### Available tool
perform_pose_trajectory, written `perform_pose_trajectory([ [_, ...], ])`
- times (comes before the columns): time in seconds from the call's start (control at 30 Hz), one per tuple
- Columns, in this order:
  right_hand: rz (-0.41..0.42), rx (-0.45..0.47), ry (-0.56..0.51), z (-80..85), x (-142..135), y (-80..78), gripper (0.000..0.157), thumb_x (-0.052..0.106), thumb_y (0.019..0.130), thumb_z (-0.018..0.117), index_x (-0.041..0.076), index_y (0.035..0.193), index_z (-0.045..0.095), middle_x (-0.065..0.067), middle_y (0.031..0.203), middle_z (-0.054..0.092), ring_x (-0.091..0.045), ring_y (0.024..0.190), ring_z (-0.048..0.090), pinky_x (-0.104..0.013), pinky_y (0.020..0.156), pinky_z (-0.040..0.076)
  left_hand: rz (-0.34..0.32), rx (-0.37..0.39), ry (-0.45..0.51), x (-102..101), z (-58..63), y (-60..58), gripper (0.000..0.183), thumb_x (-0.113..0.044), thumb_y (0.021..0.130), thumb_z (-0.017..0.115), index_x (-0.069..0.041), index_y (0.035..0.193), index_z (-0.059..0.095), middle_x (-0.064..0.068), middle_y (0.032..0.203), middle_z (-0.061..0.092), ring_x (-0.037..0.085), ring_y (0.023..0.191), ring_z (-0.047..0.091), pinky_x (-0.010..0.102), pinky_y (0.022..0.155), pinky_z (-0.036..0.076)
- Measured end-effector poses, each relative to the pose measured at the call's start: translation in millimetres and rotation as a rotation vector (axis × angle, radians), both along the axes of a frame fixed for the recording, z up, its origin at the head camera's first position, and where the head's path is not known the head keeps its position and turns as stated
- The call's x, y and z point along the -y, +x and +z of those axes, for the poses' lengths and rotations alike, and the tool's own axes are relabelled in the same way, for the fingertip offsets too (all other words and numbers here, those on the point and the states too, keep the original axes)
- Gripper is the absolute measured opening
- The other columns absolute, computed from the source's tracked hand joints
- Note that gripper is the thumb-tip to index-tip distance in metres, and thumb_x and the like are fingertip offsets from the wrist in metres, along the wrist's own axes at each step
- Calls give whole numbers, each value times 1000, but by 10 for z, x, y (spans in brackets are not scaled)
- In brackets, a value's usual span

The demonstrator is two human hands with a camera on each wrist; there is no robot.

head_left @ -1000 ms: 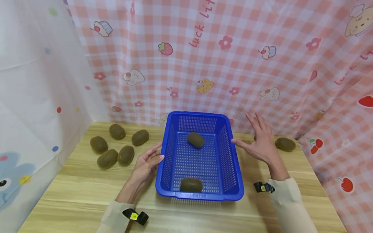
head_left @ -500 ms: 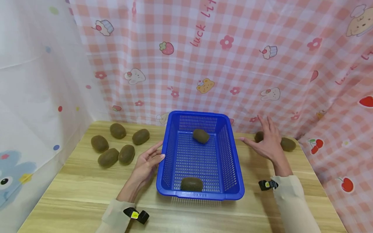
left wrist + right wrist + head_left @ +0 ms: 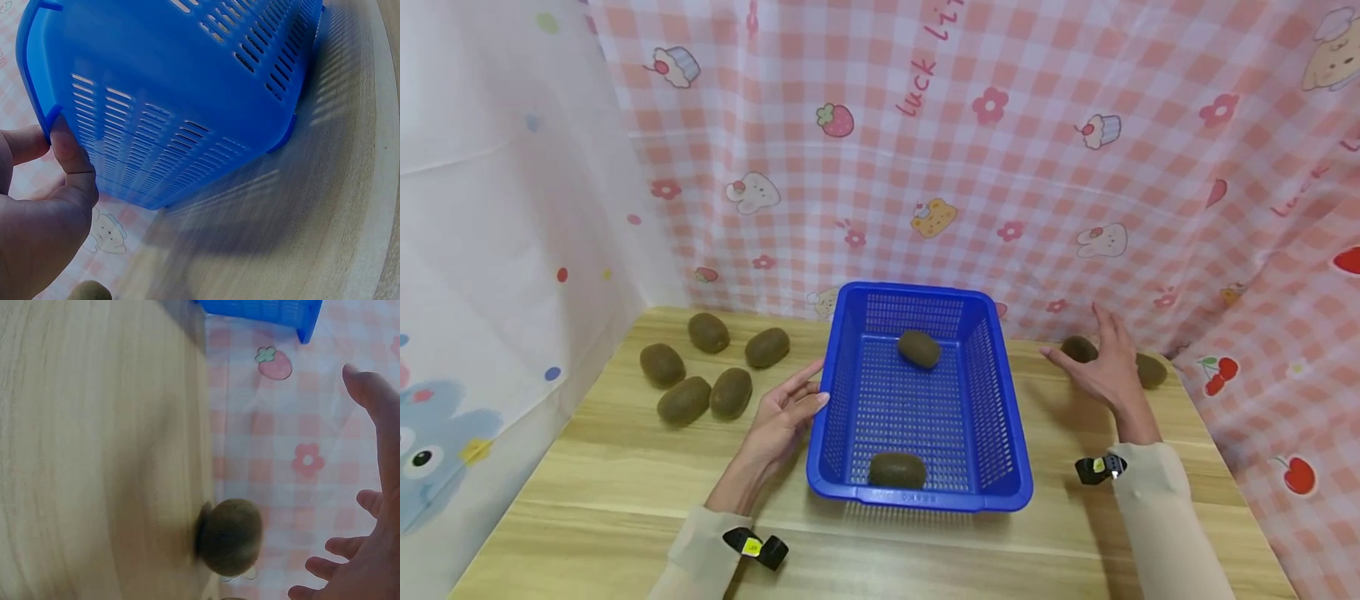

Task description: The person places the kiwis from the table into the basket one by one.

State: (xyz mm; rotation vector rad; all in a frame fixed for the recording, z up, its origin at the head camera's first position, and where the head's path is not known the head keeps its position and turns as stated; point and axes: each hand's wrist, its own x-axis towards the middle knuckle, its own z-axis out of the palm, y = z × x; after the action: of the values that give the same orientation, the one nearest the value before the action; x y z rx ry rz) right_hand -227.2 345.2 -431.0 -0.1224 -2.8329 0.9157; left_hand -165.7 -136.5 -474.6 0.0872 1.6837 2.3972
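My left hand [image 3: 781, 421] pinches the left rim of a blue plastic basket [image 3: 921, 502] between thumb and fingers; the left wrist view shows the thumb and a curled finger on either side of that rim [image 3: 39, 94]. Inside the basket lie two brown kiwis, one kiwi [image 3: 919, 349] toward the back and another kiwi [image 3: 897, 471] at the front wall. My right hand [image 3: 1108, 367], fingers spread, is over the table's right side and holds nothing. Just left of its fingers is a kiwi [image 3: 1078, 349], seen also as a kiwi [image 3: 231, 537] in the right wrist view. A further kiwi [image 3: 1150, 371] is partly hidden behind the hand.
Several kiwis lie on the wooden table [image 3: 617, 500] at the left, among them a kiwi [image 3: 683, 401] and a kiwi [image 3: 767, 347]. A pink checked curtain [image 3: 880, 167] hangs along the table's back edge, with a white printed curtain [image 3: 512, 208] on the left.
My right hand has moved right, from beside the basket's rim toward the kiwis at the right. The rear kiwi in the basket has rolled slightly right. My left hand keeps its grip.
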Motion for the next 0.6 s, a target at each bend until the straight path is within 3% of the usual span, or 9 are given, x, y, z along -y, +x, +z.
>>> perform_pose_trajectory([
  [0.3,-56,52,-71,-154,-115,-78,117,65,87,71,15,167,1,-25,171,2,-53,155,9,-76,118,20,-3,-5,2,-10,16,-12,65,2,98,62,-6,158,38,-4,104,68,4,85,65,16,70,54],
  [0.6,-131,132,-220,-364,-202,-115,116,65,88,70,15,167,1,-27,170,8,-51,154,17,-70,120,25,-9,3,11,-12,9,-3,65,2,98,61,-6,158,38,-3,106,66,5,87,65,17,72,56],
])
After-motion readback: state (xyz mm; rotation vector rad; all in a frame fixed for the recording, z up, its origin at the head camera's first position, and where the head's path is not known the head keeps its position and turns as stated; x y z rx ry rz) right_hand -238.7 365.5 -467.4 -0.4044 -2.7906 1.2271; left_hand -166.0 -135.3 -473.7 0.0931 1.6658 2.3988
